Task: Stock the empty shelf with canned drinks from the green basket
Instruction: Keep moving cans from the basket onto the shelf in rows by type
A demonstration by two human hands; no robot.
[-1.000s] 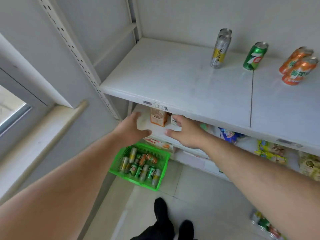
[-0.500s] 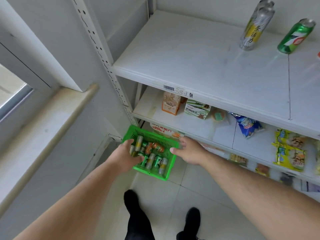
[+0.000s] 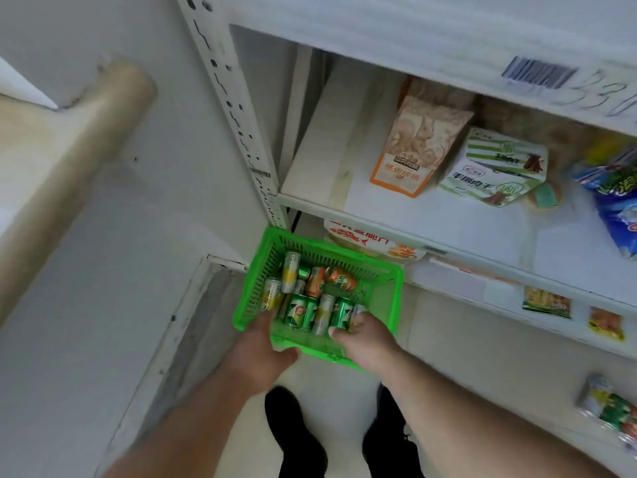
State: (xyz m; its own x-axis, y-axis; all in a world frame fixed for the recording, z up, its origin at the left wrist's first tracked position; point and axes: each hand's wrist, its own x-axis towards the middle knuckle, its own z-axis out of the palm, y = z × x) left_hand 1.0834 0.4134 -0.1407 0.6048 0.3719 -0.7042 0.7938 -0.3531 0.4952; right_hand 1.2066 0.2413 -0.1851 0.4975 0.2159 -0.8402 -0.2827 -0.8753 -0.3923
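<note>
Shoes (image 3: pixel 300 439), black, sit nearest at the bottom edge on the pale floor, and just beyond them both bare hands are down at the green basket (image 3: pixel 393 281) on the floor. Left hand (image 3: pixel 260 353) is over the near-left corner, thumb sticking out to the right along the near rim; whether its fingers are curled on a can I cannot tell, they are hidden. Right hand (image 3: pixel 367 341) is in at the near-right side, fingertips dipping among the cans by a green can (image 3: pixel 341 312); its grip is hidden too. Inside the basket lie green cans (image 3: pixel 298 310), silver-and-yellow cans (image 3: pixel 290 272) and orange cans (image 3: pixel 339 278), tumbled on their sides. Farther back, the white shelving: an orange-and-tan carton (image 3: pixel 413 150) and a green-and-white carton (image 3: pixel 496 167) side by side on the middle shelf, a blue packet (image 3: pixel 617 201) to the right. Top right, a barcode label (image 3: pixel 537 72) on the upper shelf's edge.
</note>
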